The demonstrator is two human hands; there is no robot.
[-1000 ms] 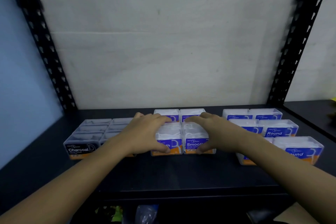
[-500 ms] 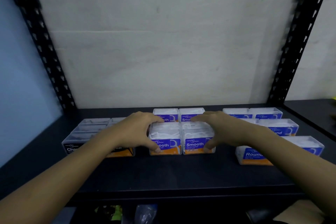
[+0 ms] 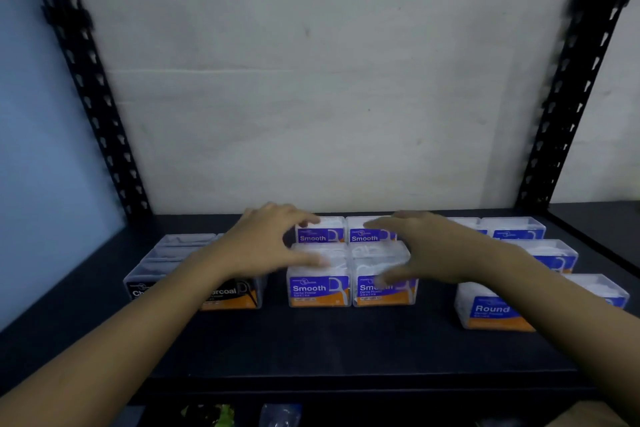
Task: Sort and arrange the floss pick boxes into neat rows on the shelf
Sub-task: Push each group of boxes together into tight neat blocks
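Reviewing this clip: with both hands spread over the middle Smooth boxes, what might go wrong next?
The right hand partly covers the front right Smooth box; pulling back carelessly may drag it off line with the front left Smooth box. The right forearm crosses above the front Round box and might nudge it.

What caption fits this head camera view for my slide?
Both hands, left hand and right hand, hover open over the Smooth boxes between Charcoal boxes and Round boxes.

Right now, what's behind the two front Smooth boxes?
Two more Smooth boxes, side by side, labels facing forward. Left hand and right hand cover their outer edges; anything farther back is hidden.
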